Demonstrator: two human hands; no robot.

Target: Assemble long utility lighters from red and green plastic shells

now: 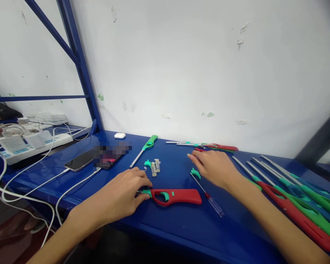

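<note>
Left hand [123, 192] pinching red lighter [183, 196] at neck. Right hand [216, 165] half-curled beside green trigger [196, 173]; cannot tell its hold

The red-and-teal lighter [177, 197] lies flat on its side, handle [191, 197] pointing right.

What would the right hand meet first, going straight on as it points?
Likely the metal rods by the wall; how high the right hand sits is unclear, so it might pass over them.
</note>
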